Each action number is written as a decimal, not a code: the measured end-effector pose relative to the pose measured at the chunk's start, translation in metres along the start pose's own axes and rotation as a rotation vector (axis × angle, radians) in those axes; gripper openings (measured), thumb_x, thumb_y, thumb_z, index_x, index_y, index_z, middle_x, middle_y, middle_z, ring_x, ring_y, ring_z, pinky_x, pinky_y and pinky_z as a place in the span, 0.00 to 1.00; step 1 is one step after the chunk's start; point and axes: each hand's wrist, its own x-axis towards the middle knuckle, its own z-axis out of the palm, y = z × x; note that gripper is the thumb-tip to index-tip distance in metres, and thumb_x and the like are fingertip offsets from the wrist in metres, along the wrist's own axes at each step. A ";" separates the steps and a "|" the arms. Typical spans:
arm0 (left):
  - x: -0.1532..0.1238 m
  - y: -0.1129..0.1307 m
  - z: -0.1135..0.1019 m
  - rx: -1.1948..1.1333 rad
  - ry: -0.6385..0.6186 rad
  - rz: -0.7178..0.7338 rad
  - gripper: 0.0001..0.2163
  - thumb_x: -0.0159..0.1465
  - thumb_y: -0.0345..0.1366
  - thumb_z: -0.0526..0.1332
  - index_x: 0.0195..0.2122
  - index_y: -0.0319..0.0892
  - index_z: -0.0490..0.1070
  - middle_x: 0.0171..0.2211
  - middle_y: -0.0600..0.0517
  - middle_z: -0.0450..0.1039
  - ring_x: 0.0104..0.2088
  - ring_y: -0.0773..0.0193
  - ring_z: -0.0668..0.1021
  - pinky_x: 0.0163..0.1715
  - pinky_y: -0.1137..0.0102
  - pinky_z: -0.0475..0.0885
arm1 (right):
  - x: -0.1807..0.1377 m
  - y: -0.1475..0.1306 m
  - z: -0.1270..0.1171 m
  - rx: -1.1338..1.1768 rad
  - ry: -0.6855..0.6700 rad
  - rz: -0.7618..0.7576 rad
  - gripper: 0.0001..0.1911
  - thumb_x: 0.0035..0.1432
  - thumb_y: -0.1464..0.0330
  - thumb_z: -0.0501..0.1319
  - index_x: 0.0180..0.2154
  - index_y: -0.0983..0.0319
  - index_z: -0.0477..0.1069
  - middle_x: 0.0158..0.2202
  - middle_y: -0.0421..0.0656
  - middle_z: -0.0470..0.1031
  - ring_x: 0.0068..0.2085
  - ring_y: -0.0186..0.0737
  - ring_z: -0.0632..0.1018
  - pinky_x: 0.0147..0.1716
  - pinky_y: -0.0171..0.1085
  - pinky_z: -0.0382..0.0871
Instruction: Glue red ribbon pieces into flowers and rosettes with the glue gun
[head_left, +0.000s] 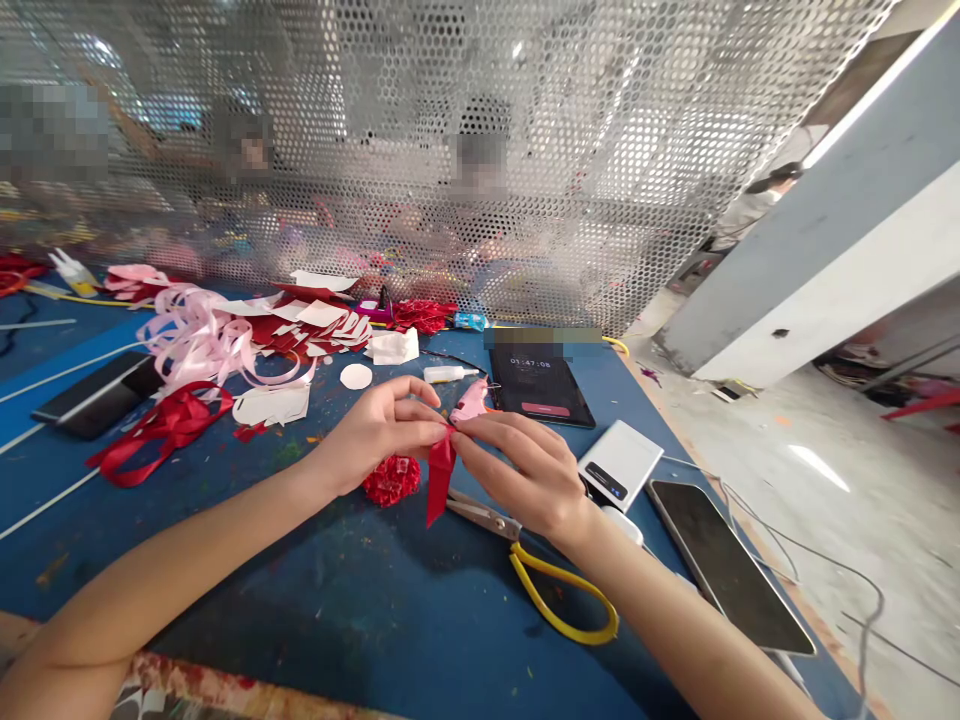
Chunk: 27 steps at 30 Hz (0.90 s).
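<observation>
A short strip of red ribbon (439,483) hangs between my two hands above the blue table (360,600). My left hand (382,428) pinches its top from the left, and my right hand (525,472) pinches it from the right, fingertips meeting. A red ribbon flower (392,479) lies on the table just under my left hand. Scissors with yellow handles (551,585) lie under my right wrist. A pink object (470,401) shows behind my fingertips.
A pile of pink ribbon (199,340), red ribbon (161,428) and white paper pieces (271,404) lies to the left. A tablet (541,385), a white power bank (619,460) and a phone (724,565) sit on the right. A perforated metal screen (420,150) stands behind, with people beyond it.
</observation>
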 end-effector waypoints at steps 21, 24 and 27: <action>0.002 -0.006 0.000 0.102 0.082 0.204 0.13 0.50 0.30 0.68 0.32 0.42 0.64 0.27 0.56 0.76 0.28 0.68 0.79 0.29 0.75 0.72 | 0.020 -0.004 0.001 1.165 -0.067 1.290 0.07 0.46 0.65 0.68 0.26 0.63 0.75 0.22 0.38 0.75 0.23 0.29 0.74 0.24 0.30 0.70; 0.003 -0.005 0.000 -0.085 0.015 0.096 0.13 0.50 0.30 0.68 0.32 0.41 0.64 0.24 0.58 0.74 0.24 0.70 0.77 0.27 0.75 0.73 | 0.015 -0.001 0.006 1.337 -0.003 1.288 0.07 0.44 0.66 0.69 0.26 0.63 0.75 0.22 0.37 0.75 0.22 0.28 0.74 0.22 0.29 0.70; 0.002 -0.005 0.002 -0.192 -0.056 0.022 0.13 0.50 0.30 0.68 0.31 0.41 0.64 0.23 0.58 0.74 0.24 0.70 0.78 0.26 0.76 0.73 | 0.011 -0.001 0.010 1.446 0.028 1.276 0.07 0.42 0.68 0.70 0.27 0.61 0.75 0.21 0.36 0.75 0.21 0.28 0.74 0.21 0.28 0.69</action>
